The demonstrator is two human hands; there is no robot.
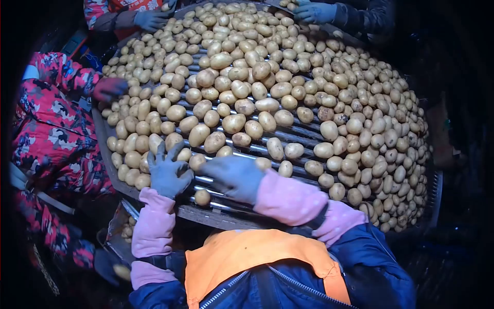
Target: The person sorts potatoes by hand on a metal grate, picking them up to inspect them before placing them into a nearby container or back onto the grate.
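Many potatoes (pixel 234 123) lie over a table of dark metal rollers (pixel 303 135). My left hand (pixel 169 171), in a grey glove, is at the near left edge with its fingers spread among the potatoes, and nothing shows in its grip. To its right, my right hand (pixel 232 176) reaches left over the rollers, slightly blurred. Its fingertips are beside a potato (pixel 196 161); whether they hold anything is unclear. A single potato (pixel 202 197) sits on the rollers just below and between my hands.
A person in a red patterned suit (pixel 56 123) stands at the left, a gloved hand (pixel 109 88) over the potatoes. Gloved hands of others (pixel 152 19) (pixel 315 12) are at the far edge. A container (pixel 119 232) with potatoes is at lower left.
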